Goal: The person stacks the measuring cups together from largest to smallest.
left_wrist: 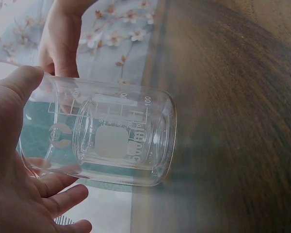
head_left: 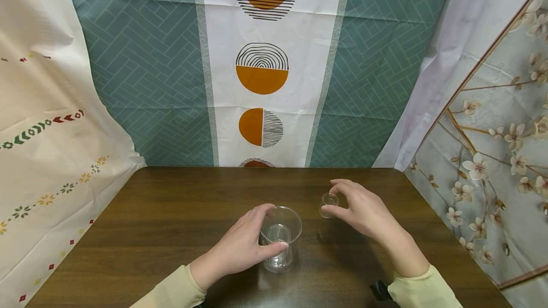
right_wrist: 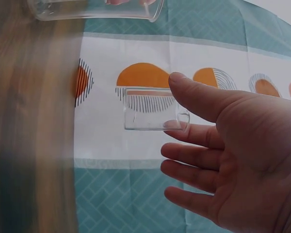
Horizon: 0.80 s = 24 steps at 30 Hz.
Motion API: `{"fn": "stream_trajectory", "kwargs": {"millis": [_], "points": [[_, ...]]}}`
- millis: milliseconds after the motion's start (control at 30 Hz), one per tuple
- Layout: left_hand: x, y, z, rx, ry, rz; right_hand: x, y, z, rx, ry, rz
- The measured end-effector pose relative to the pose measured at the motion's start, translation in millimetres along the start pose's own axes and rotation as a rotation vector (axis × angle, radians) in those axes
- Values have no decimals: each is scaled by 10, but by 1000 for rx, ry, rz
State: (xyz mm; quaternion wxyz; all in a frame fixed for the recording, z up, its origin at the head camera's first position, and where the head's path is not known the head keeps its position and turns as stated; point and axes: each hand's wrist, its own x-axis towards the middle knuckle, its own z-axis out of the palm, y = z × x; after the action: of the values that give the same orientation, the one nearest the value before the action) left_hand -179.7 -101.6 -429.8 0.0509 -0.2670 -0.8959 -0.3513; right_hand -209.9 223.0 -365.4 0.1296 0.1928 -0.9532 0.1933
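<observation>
My left hand [head_left: 241, 246] holds a large clear glass beaker [head_left: 294, 232] near its rim, the thumb on the near side and the fingers on the far side. White graduation marks show on its wall in the left wrist view, and a smaller glass beaker [left_wrist: 111, 141] sits nested inside. To the right, my right hand [head_left: 364, 208] pinches a tiny clear beaker [right_wrist: 148, 110] by its rim between thumb and index finger. That tiny beaker is upright and raised above the table; its other three fingers [right_wrist: 191, 167] extend loosely below in the right wrist view.
Both beakers are over a dark brown wooden table [head_left: 180, 208]. A green and white patterned cloth [head_left: 150, 61] hangs behind it. Cream cloth [head_left: 51, 156] drapes along the left side, and a flowered cloth [head_left: 492, 170] along the right.
</observation>
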Motion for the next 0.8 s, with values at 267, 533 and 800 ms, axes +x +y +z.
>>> {"fn": "stream_trajectory", "kwargs": {"millis": [267, 533, 800], "points": [[3, -3, 3, 0, -2, -2, 23, -58, 7, 11, -3, -9], [2, 4, -1, -1, -5, 1, 57, -118, 12, 18, 3, -24], [4, -3, 4, 6, 1, 2, 103, -187, 16, 29, 17, -54]]}}
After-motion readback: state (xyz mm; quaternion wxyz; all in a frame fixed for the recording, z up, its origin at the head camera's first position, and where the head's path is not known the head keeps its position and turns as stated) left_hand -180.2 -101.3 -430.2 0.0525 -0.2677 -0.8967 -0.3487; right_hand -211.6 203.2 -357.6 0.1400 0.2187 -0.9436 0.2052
